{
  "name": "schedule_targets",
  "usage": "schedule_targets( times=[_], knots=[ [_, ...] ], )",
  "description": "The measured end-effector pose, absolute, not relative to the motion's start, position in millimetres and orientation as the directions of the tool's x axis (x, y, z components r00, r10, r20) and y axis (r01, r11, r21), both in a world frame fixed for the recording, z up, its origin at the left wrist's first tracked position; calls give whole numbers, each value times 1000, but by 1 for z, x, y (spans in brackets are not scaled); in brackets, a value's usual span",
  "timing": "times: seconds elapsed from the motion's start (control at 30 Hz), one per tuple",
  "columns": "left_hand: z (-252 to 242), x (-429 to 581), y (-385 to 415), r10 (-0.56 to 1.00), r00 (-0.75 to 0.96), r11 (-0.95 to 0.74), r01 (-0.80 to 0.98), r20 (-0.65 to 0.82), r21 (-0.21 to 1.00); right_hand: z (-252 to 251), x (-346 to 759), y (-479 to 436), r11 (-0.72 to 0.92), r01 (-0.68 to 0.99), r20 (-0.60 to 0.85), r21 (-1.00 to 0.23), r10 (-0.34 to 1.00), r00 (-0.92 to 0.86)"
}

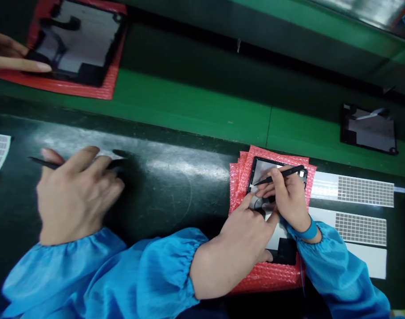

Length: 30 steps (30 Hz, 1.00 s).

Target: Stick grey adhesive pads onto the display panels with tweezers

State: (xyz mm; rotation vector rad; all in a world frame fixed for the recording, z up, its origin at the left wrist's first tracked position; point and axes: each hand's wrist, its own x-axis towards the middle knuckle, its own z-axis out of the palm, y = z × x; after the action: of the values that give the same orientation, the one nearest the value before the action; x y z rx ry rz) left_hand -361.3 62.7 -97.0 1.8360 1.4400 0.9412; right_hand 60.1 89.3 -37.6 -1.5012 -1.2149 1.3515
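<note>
A black-framed flat panel [287,252] lies on stacked red bubble-wrap sheets [272,278]. My left hand [233,248] rests on the panel with its fingers apart, the index finger near the upper left edge and the thumb near the lower left. My right hand [290,199], with a blue wristband, is closed around black tweezers [282,174] above the panel's upper half. The tweezer tips point left, by a small white piece [253,188] at the panel's edge; whether they grip it cannot be made out.
Sheets of small grey labels [365,190] lie on the right. Beyond them is another panel [371,130]. A co-worker's hand [79,195] holds black tweezers on the left. Farther off, another person's hand [16,57] touches a panel [89,40] on red bubble wrap.
</note>
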Motion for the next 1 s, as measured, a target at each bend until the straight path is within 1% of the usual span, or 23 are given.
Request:
schedule_targets(
  times=[0.07, 0.1, 0.17, 0.2, 0.27, 0.3, 0.33, 0.37, 0.47, 0.53, 0.6, 0.63, 0.73, 0.87, 0.93, 1.0],
  knots=[
    [-95, -361, 62, 995, 42, -102, 492, 93, 865, -37, 60, 89, -257, 169, -264, -952, 965, -16],
    [-92, -361, 63, 998, 13, -66, 482, 69, 874, -37, 60, 89, -256, 175, -263, -951, 965, -17],
    [-78, -355, 66, 998, 13, -65, 483, 67, 873, -36, 60, 89, -251, 188, -259, -950, 966, -21],
    [-68, -347, 68, 995, 29, -98, 488, 96, 868, -36, 60, 89, -251, 192, -260, -949, 965, -24],
    [-43, -315, 74, 974, 152, -222, 514, 166, 828, -36, 60, 89, -256, 194, -266, -947, 964, -27],
    [-30, -290, 76, 943, 262, -316, 529, 203, 787, -36, 60, 89, -259, 195, -269, -946, 963, -28],
    [-19, -260, 77, 871, 475, -409, 559, 126, 721, -36, 60, 90, -261, 196, -272, -945, 962, -29],
    [-11, -227, 77, 770, 636, -506, 570, 42, 648, -36, 60, 90, -260, 197, -270, -945, 962, -29],
    [-3, -133, 69, 696, 718, -571, 559, -7, 600, -37, 60, 90, -250, 212, -263, -945, 964, -31],
    [-6, -97, 63, 638, 762, -611, 588, -110, 531, -37, 61, 90, -243, 211, -253, -947, 967, -20],
    [-7, -85, 60, 598, 780, -639, 602, -184, 479, -38, 60, 89, -236, 191, -242, -953, 970, -8],
    [-6, -86, 59, 591, 782, -645, 605, -197, 466, -39, 60, 89, -231, 174, -235, -957, 972, -5],
    [1, -96, 61, 607, 779, -658, 602, -156, 453, -41, 56, 90, -216, 106, -217, -971, 976, 2],
    [14, -100, 61, 607, 790, -689, 577, -86, 437, -34, 56, 92, -212, -30, -212, -977, 977, 22],
    [18, -104, 60, 680, 722, -611, 654, -126, 446, -25, 67, 88, -202, -76, -206, -976, 978, 42],
    [17, -113, 59, 822, 535, -423, 803, -194, 420, -16, 86, 80, -169, -82, -175, -982, 981, 84]
  ],
)
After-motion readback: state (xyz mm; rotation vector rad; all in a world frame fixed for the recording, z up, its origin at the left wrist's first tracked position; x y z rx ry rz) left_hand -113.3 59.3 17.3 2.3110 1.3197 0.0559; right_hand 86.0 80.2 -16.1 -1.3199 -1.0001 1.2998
